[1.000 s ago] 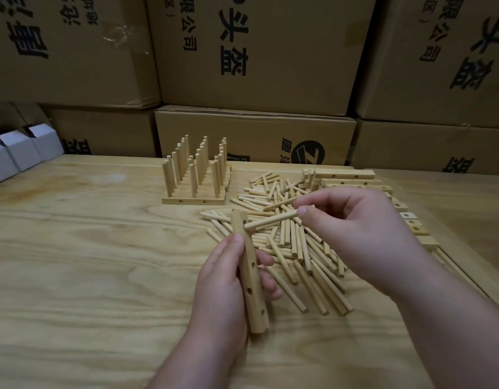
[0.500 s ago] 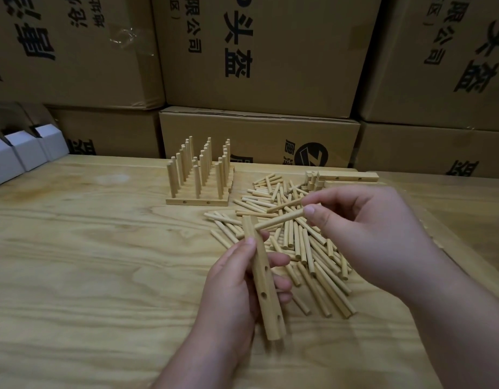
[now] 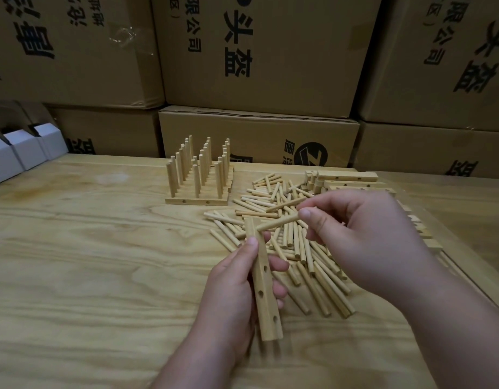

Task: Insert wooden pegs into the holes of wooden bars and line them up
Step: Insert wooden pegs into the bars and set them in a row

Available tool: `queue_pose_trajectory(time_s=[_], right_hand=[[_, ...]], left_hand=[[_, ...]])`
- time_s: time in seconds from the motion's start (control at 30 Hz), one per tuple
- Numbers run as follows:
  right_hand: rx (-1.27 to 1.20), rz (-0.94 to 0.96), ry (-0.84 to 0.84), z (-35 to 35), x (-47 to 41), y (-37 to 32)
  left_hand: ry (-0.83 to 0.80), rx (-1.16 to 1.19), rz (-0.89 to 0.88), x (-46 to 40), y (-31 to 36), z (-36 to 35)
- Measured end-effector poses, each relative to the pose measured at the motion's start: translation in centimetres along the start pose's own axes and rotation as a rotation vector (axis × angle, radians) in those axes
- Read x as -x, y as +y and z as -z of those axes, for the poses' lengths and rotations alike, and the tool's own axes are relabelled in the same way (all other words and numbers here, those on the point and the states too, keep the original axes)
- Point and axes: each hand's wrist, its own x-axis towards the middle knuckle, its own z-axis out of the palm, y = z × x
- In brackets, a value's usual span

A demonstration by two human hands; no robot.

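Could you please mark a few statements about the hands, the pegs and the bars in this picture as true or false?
1. The left hand holds a wooden bar with open holes in its face. True.
2. The right hand is empty. False: it pinches a peg whose far tip meets the upper end of the held bar.
3. The finished bars with upright pegs stand at the far side of the table, left of the loose peg pile. True.
4. The loose pegs are sorted into a box. False: they lie scattered on the table.
5. Unfilled bars lie stacked beyond the right hand. True.
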Motion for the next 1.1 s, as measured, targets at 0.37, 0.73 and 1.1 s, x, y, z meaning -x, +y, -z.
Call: queue_pose_trajectory(time_s=[0.37,0.73,1.1], right_hand=[[0.001,-0.077,0.101,-0.2,-0.2,0.5],[0.17,-0.13,-0.293,1.7,-0.3,0.5],[0.268,0.01,-0.24,-1.3,0.4,0.1]], left_hand=[[-0.032,-0.065,-0.021,0.4,-0.1,-0.2],[-0.109,-0.191,0.017,0.3,-0.7,-0.1],[0.086,-0.301,-0.033,0.1,-0.7,-0.1]])
